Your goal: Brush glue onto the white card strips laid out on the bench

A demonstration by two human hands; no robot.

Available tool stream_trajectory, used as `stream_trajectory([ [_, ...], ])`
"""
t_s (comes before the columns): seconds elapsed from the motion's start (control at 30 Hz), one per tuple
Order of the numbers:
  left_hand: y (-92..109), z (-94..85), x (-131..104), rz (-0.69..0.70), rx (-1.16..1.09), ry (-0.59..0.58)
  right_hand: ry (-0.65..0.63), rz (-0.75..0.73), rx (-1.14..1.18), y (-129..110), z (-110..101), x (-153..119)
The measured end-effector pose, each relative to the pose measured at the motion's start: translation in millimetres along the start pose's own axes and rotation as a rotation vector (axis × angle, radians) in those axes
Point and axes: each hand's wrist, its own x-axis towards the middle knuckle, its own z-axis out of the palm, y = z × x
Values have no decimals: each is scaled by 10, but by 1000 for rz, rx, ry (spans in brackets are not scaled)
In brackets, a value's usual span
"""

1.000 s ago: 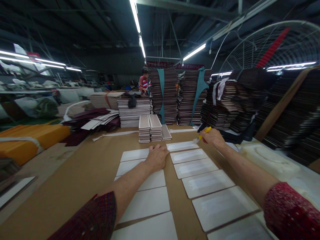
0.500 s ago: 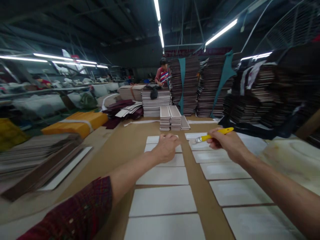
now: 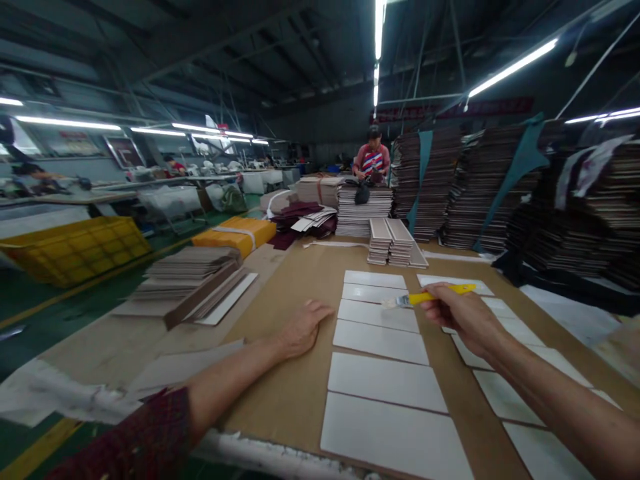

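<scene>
My right hand (image 3: 453,310) grips a paintbrush (image 3: 420,298) by its yellow handle. The brush's pale bristles are over the white panels (image 3: 377,313) in the middle column; whether they touch a surface I cannot tell. A second column of white panels (image 3: 505,383) lies to the right, partly behind my right forearm. My left hand (image 3: 303,327) holds nothing, its fingers loosely extended on the brown tabletop (image 3: 280,393) just left of the middle column.
Small panel stacks (image 3: 387,240) stand beyond the columns. Brown stacks (image 3: 195,270) and a yellow bundle (image 3: 237,233) lie to the left. Tall dark stacks (image 3: 450,187) rise at the back right. Behind a stack, a person (image 3: 373,160) handles something dark.
The view has swung left. My left hand has come off the middle column to its left side, and the paintbrush has moved from the right column to over the middle column.
</scene>
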Motion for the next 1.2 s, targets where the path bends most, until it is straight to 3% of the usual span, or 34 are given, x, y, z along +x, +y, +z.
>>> stream_trajectory([
  [0.27, 50, 117, 53, 14, -40, 33, -88, 20, -38, 162, 606, -2],
  [0.47, 75, 106, 51, 30, -42, 41, -94, 24, -99, 204, 817, 73],
  [0.93, 39, 141, 51, 50, -28, 60, -119, 23, -256, 277, 918, 172],
  [1.2, 43, 126, 50, 50, -13, 58, -40, 31, -395, 185, 621, 233],
])
